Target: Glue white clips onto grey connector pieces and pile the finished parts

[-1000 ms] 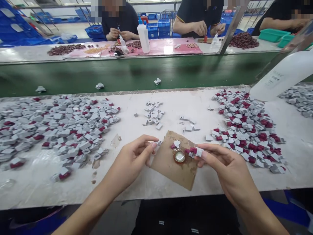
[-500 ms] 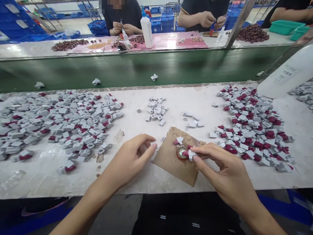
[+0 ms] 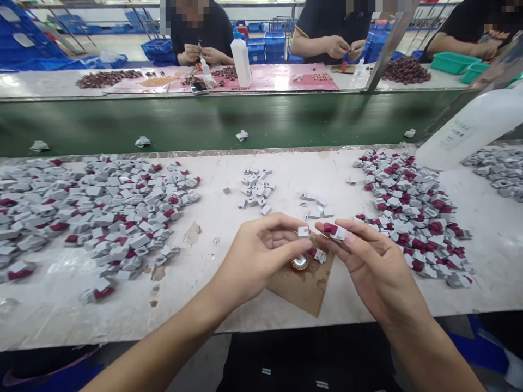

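White worktable surface (image 3: 220, 169) spans the near side, with brown stains (image 3: 157, 274) and glossy patches toward the left. Above its front middle, the left hand (image 3: 261, 256) and the right hand (image 3: 376, 267) face each other, fingertips near but apart. Left hand: thumb and forefinger pinch a grey cap (image 3: 303, 232). Right hand: thumb and fingers grip a maroon-and-grey part (image 3: 335, 231), its maroon end directed toward the grey cap. Cap and part are apart.

Below the hands lies a brown card (image 3: 300, 294), partly hidden by the left hand. It bears a round dish with a crimped edge (image 3: 300, 263) and, just beside that, a second maroon-and-grey piece (image 3: 318, 255).

Beyond the card: a cluster of small grey pieces (image 3: 257, 188), with a looser group (image 3: 314, 211) to its right. Flanking these: a broad left pile (image 3: 122, 201) and a narrower right pile (image 3: 412, 212), both mixed grey and maroon. Behind the right pile, a large white bottle (image 3: 457, 130) appears tilted.

Next outward, a green belt (image 3: 196, 114) crosses the full width, carrying spaced grey assemblies (image 3: 242, 135).

Far side: a pink sheet (image 3: 281, 80), a blue-topped bottle (image 3: 241, 62), a dark pile (image 3: 406, 69) and green trays (image 3: 455, 62). Three dark-clothed co-workers (image 3: 206, 32) are positioned there; blue crates (image 3: 274, 46) are stacked behind.
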Motion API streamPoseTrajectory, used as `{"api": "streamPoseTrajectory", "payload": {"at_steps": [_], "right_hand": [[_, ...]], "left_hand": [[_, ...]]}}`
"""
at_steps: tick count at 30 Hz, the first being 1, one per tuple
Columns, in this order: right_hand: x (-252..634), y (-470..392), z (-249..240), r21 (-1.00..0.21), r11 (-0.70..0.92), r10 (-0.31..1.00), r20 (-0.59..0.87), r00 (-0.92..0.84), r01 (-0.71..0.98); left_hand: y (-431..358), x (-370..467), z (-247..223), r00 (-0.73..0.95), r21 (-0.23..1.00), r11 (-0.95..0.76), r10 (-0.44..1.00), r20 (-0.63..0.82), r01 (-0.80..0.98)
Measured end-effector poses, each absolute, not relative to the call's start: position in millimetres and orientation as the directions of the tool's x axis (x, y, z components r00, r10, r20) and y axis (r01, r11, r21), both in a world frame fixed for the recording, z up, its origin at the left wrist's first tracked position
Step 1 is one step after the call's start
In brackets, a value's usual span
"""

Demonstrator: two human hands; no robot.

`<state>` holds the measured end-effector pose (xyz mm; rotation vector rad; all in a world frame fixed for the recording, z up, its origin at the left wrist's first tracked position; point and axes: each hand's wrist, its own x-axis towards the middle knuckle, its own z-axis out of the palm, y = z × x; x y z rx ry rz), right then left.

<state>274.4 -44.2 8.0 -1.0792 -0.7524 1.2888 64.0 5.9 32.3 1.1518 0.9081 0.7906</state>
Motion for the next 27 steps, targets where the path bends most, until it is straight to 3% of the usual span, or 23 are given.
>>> {"api": "streamPoseTrajectory", "payload": {"at_steps": [8, 14, 19, 27], "right_hand": [[275.7, -40.1, 10.9, -0.904, 0.022, 0.974, -0.076, 0.212, -0.426], [278.7, -43.3, 5.8, -0.942, 0.027, 0.973, -0.052, 0.225, -0.335], [286.3, -41.6, 11.6, -0.993, 0.057, 0.989, 0.043, 0.140, -0.101], [304.4, -9.8, 18.7, -0.998, 0.014, 0.999, 0.011, 0.052, -0.067]], "left_hand": [[19.7, 86.2, 32.8, 0.483, 0.955, 0.283, 0.850, -0.210, -0.083], [18.9, 87.7, 32.4, 0.485, 0.964, 0.262, 0.850, -0.206, -0.050], [21.7, 86.9, 30.7, 0.488, 0.979, 0.206, 0.855, -0.176, -0.007], [63.1, 93.6, 47.9, 0.589, 0.988, -0.043, 0.806, -0.053, 0.147]]}}
